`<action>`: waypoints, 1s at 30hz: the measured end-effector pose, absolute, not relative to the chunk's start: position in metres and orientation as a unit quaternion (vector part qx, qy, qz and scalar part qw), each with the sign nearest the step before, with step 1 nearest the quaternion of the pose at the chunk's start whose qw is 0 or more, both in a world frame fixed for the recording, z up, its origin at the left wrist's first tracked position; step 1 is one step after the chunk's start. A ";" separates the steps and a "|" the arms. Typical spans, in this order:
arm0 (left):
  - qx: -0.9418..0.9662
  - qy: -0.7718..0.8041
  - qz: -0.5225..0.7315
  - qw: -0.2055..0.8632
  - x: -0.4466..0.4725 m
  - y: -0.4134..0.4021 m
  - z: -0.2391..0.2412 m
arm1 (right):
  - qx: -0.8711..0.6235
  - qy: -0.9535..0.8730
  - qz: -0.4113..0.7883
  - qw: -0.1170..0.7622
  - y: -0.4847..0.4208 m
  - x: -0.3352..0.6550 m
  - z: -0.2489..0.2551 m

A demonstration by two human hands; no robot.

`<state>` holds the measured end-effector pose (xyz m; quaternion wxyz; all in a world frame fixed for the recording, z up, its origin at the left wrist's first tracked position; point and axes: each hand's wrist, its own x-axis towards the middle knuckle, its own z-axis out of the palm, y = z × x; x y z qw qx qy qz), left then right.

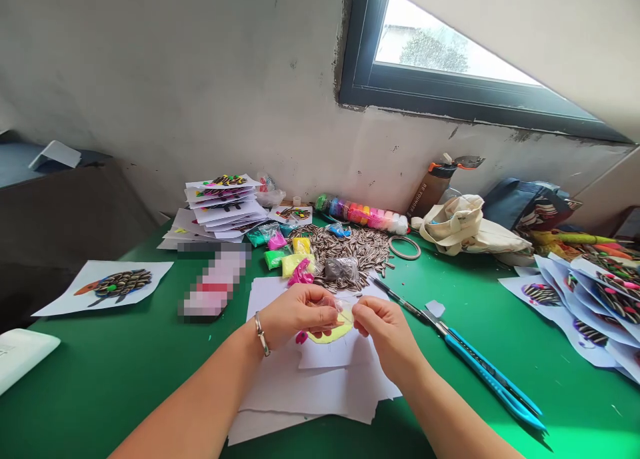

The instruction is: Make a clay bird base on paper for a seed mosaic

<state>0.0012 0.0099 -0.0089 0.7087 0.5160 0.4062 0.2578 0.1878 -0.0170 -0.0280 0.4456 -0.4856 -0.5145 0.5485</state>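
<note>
My left hand and my right hand meet over a stack of white paper on the green table. Between their fingertips they pinch a small clear plastic bag. Just under the bag a yellow clay shape lies on the top sheet, with a pink bit at its left. A silver bracelet is on my left wrist.
A heap of striped sunflower seeds and small bags of coloured clay lie behind the paper. Blue scissors lie at right. Finished seed pictures lie stacked at back left, at right, and singly at left.
</note>
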 end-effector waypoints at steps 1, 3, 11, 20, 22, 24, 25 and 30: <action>0.515 0.404 0.263 0.709 0.001 0.010 -0.009 | -0.489 -0.521 0.539 0.445 -0.017 0.188 -0.028; 0.518 0.391 0.271 0.711 0.001 0.010 -0.009 | -0.489 -0.528 0.539 0.438 -0.016 0.189 -0.029; 0.514 0.396 0.268 0.712 -0.001 0.011 -0.008 | -0.447 -0.532 0.613 0.376 -0.015 0.190 -0.027; 0.527 0.408 0.271 0.694 0.000 0.012 -0.010 | -0.434 -0.695 0.391 0.419 -0.023 0.188 -0.026; 0.527 0.417 0.272 0.688 0.000 0.013 -0.012 | -0.442 -0.701 0.377 0.414 -0.023 0.188 -0.026; 0.529 0.422 0.276 0.683 0.000 0.013 -0.014 | -0.457 -0.688 0.386 0.411 -0.022 0.187 -0.025; 0.532 0.422 0.279 0.679 0.000 0.013 -0.014 | -0.466 -0.679 0.395 0.408 -0.022 0.186 -0.024; 0.549 0.402 0.289 0.674 0.003 0.012 -0.014 | -0.489 -0.627 0.471 0.383 -0.020 0.184 -0.025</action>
